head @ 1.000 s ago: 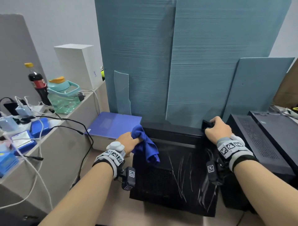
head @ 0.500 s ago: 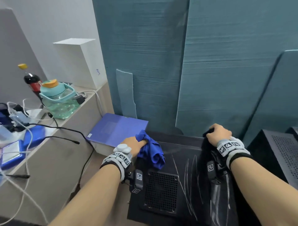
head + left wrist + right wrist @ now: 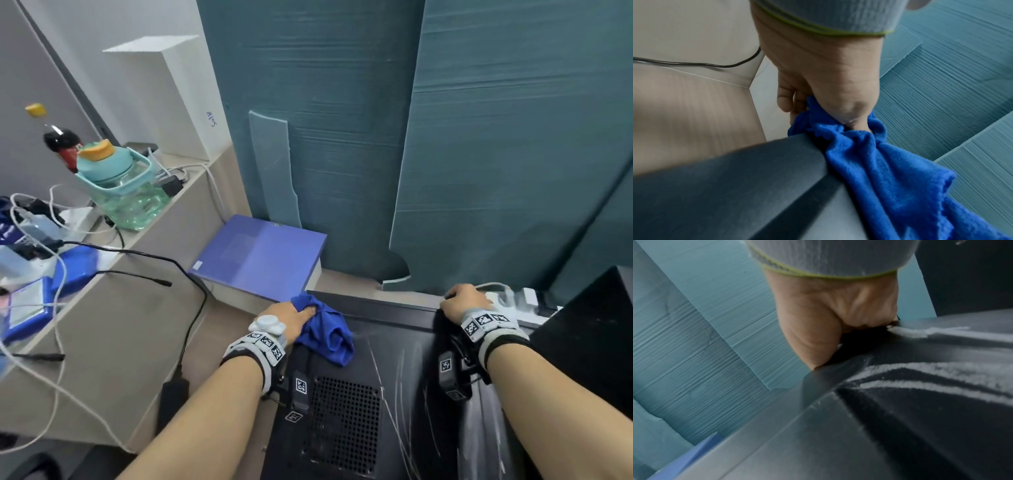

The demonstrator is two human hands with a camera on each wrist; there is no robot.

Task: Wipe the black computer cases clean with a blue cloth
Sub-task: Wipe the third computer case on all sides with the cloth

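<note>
Step in hand: you are wiping the upper panel of the black computer case (image 3: 394,370) lying in front of you. Your left hand (image 3: 286,320) has its fingers curled tight around the bunched blue cloth (image 3: 327,334). The cloth sits at the far left corner of the case's upper panel, and part of it hangs over the panel toward the vent grille (image 3: 342,425). The left wrist view confirms the closed hold: thumb and fingers pinch the cloth at the case's edge.

Your right hand (image 3: 467,303) clamps over the far right corner of the same case, fingers curled over the far edge, steadying it. The right wrist view shows the palm bearing on that edge; the fingertips are hidden behind it.

Pale dust streaks (image 3: 402,394) run across the panel between your two hands and toward its near edge. Judged from this, the panel is only partly cleaned.

Next move: it likely calls for dragging the cloth from the left corner across the streaked area toward the right hand, with firm downward pressure. Keep the right hand braced so the case does not slide.

Count:
- Blue cloths: one.
- Black computer cases in view: two, the one under your hands and a second case (image 3: 589,329) just beside its right edge.
- Hands: two.
</note>
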